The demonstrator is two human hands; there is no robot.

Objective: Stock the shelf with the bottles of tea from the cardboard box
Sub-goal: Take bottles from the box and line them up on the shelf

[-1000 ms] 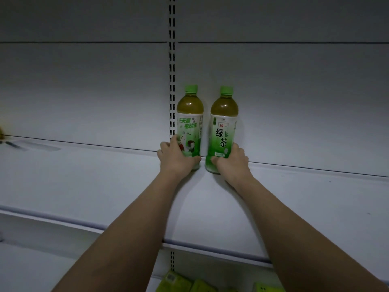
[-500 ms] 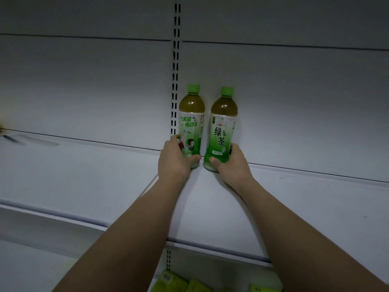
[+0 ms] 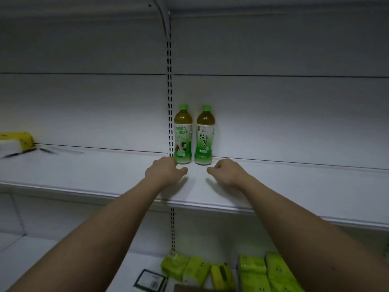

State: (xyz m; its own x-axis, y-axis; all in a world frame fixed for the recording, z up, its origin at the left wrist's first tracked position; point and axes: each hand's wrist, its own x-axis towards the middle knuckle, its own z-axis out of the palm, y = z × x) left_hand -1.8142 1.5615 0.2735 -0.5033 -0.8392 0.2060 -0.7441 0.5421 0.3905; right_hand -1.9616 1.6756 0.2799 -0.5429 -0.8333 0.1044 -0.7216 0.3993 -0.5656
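Note:
Two bottles of green tea with green caps stand upright side by side at the back of the white shelf (image 3: 294,186), against the rear wall. The left bottle (image 3: 183,134) has a picture label; the right bottle (image 3: 205,135) has large green characters. My left hand (image 3: 165,171) is just in front of the left bottle, fingers loosely curled, holding nothing. My right hand (image 3: 228,171) is in front and slightly right of the right bottle, also empty with loosely curled fingers. The cardboard box is out of view.
A slotted upright post (image 3: 169,102) runs down the rear wall just left of the bottles. A yellow and white package (image 3: 16,140) lies at the shelf's far left. Several green packets (image 3: 231,270) sit on the lower shelf.
Both hands have let go of the bottles and drawn back toward me. The bottles stay standing at the back of the shelf. The view has pulled back and tilted.

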